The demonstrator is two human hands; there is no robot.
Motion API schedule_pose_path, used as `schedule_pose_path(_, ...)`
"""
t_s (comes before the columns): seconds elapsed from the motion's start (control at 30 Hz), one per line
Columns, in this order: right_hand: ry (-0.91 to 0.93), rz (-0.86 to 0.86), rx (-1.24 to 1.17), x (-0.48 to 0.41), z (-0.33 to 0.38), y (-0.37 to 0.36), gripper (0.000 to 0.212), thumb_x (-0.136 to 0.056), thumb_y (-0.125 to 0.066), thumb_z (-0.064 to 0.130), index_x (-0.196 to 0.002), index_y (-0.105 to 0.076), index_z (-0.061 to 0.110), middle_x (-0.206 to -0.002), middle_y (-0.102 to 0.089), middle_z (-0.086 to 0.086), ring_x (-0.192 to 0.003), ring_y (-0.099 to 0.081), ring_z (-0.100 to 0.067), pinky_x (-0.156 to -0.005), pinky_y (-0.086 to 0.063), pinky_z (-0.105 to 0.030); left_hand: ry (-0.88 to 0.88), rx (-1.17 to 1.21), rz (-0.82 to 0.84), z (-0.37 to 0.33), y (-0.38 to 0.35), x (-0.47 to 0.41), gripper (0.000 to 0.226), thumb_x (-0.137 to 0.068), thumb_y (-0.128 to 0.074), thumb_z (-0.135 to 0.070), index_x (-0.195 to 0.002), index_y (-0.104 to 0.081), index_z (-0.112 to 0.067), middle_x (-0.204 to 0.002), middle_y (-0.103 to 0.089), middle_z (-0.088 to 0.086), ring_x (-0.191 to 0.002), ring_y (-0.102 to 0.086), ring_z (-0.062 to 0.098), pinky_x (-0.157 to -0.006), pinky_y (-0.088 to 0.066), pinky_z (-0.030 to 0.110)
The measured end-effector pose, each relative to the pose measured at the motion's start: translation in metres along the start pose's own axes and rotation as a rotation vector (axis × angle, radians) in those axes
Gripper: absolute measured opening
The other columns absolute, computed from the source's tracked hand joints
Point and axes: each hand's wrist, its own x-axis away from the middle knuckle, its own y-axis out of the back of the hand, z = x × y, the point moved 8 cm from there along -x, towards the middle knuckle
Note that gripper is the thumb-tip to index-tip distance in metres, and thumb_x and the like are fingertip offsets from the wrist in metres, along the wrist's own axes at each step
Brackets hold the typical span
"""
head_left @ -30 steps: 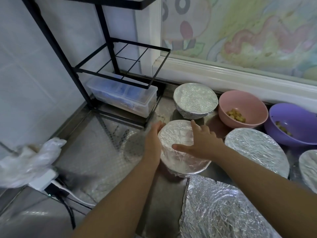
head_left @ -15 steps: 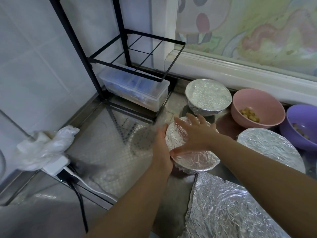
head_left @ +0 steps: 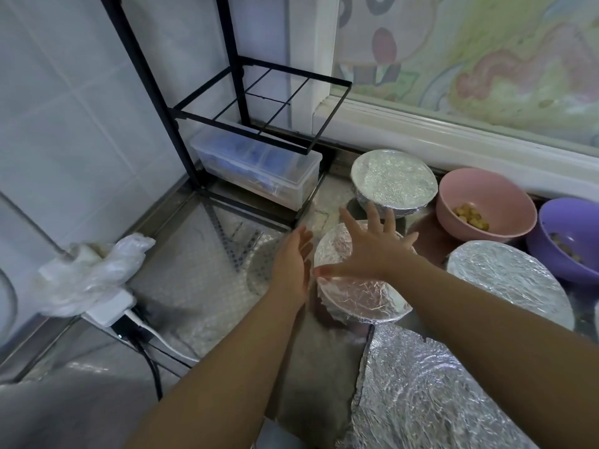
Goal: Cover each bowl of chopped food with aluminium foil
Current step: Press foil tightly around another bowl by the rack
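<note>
A foil-covered bowl [head_left: 359, 294] sits on the steel counter in the middle. My right hand [head_left: 372, 251] lies flat on its foil top with fingers spread. My left hand [head_left: 291, 264] stands open at the bowl's left side, palm toward it, fingers straight. Behind it is a second foil-covered bowl [head_left: 393, 183]. To the right is a third, larger foil-covered bowl [head_left: 505, 283]. An uncovered pink bowl [head_left: 483, 202] holds yellow chopped pieces. An uncovered purple bowl [head_left: 570, 238] at the right edge also holds chopped food. A loose foil sheet [head_left: 421, 390] lies at the front right.
A black wire rack [head_left: 246, 102] stands at the back left over a clear plastic box [head_left: 256, 170]. A crumpled plastic bag [head_left: 90, 270] lies on a white power strip [head_left: 110, 311] at the left. The window ledge [head_left: 453, 137] runs behind the bowls.
My right hand slid from the near rim onto the foil top and spread its fingers. My left hand came slightly off the bowl's left side. The view moved closer.
</note>
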Motion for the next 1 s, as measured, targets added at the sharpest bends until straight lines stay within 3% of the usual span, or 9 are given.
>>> schedule_pose_path(0.1,0.051,0.082,0.018,-0.001,0.004,-0.005,0.136,-0.049,-0.054,0.102,-0.152,0.020,0.054,-0.166,0.028,-0.001,-0.150,0.024,-0.043,-0.105,-0.001,-0.086,0.063,-0.253,-0.028,0.022,0.022,0.019,0.026,-0.101,-0.047,-0.033,-0.111,-0.066,-0.019,-0.096,-0.071,-0.001,-0.081,-0.068,0.020,-0.073,-0.057,0.038)
schedule_pose_path(0.13,0.049,0.100,0.025,-0.001,0.004,-0.006,0.136,-0.049,-0.055,0.102,-0.152,0.019,0.054,-0.166,0.027,-0.001,-0.150,0.023,-0.044,-0.105,-0.001,-0.086,0.133,-0.276,-0.032,0.033,0.027,0.027,0.026,-0.101,-0.047,-0.031,-0.103,-0.067,-0.015,-0.081,-0.066,-0.001,-0.063,-0.059,0.016,-0.058,-0.049,0.030)
schedule_pose_path(0.2,0.045,0.109,0.034,-0.001,0.003,-0.007,0.137,-0.048,-0.056,0.101,-0.153,0.018,0.053,-0.167,0.025,-0.001,-0.151,0.021,-0.044,-0.105,-0.002,-0.086,0.262,-0.226,-0.019,0.049,0.030,0.044,0.026,-0.102,-0.047,-0.029,-0.094,-0.066,-0.013,-0.064,-0.055,-0.002,-0.051,-0.044,0.012,-0.049,-0.033,0.024)
schedule_pose_path(0.3,0.039,0.102,0.048,0.001,0.003,-0.008,0.137,-0.047,-0.054,0.103,-0.153,0.017,0.053,-0.167,0.024,-0.001,-0.152,0.020,-0.043,-0.106,-0.005,-0.086,0.354,-0.097,0.051,0.060,0.022,0.064,0.028,-0.103,-0.051,-0.034,-0.100,-0.069,-0.013,-0.064,-0.054,0.000,-0.049,-0.042,0.010,-0.046,-0.032,0.022)
schedule_pose_path(0.37,0.040,0.096,0.056,0.001,0.003,-0.008,0.137,-0.046,-0.052,0.104,-0.153,0.017,0.053,-0.167,0.024,0.000,-0.152,0.019,-0.043,-0.107,-0.006,-0.085,0.389,-0.023,0.090,0.065,0.017,0.071,0.028,-0.101,-0.053,-0.038,-0.092,-0.066,-0.014,-0.063,-0.054,0.000,-0.049,-0.044,0.010,-0.044,-0.034,0.021)
schedule_pose_path(0.53,0.046,0.096,0.054,0.000,0.003,-0.008,0.138,-0.045,-0.051,0.104,-0.153,0.017,0.053,-0.168,0.023,-0.001,-0.152,0.018,-0.044,-0.107,-0.005,-0.084,0.426,0.139,0.093,0.070,0.017,0.074,0.021,-0.097,-0.061,-0.028,-0.101,-0.067,-0.008,-0.064,-0.064,0.003,-0.056,-0.061,0.013,-0.053,-0.053,0.024)
schedule_pose_path(0.7,0.047,0.106,0.052,0.000,0.003,-0.009,0.136,-0.049,-0.053,0.102,-0.154,0.018,0.052,-0.167,0.025,-0.002,-0.151,0.020,-0.044,-0.107,-0.004,-0.085,0.393,0.115,0.051,0.071,0.021,0.073,0.009,-0.099,-0.057,-0.010,-0.091,-0.061,-0.009,-0.062,-0.066,0.002,-0.053,-0.063,0.009,-0.057,-0.056,0.022)
schedule_pose_path(0.83,0.043,0.109,0.061,0.000,0.002,-0.010,0.137,-0.047,-0.051,0.103,-0.153,0.019,0.052,-0.167,0.026,-0.002,-0.151,0.019,-0.044,-0.108,-0.005,-0.084,0.354,0.028,0.044,0.066,0.021,0.067,0.003,-0.098,-0.056,-0.007,-0.097,-0.057,-0.010,-0.064,-0.063,0.002,-0.055,-0.061,0.010,-0.057,-0.055,0.022)
schedule_pose_path(1.0,0.051,0.098,0.067,0.002,0.004,-0.008,0.137,-0.047,-0.050,0.103,-0.154,0.018,0.051,-0.167,0.025,-0.003,-0.152,0.018,-0.044,-0.108,-0.006,-0.084,0.359,0.043,0.154,0.063,0.019,0.067,0.015,-0.097,-0.047,0.000,-0.103,-0.058,-0.008,-0.080,-0.064,0.007,-0.070,-0.063,0.016,-0.070,-0.058,0.027)
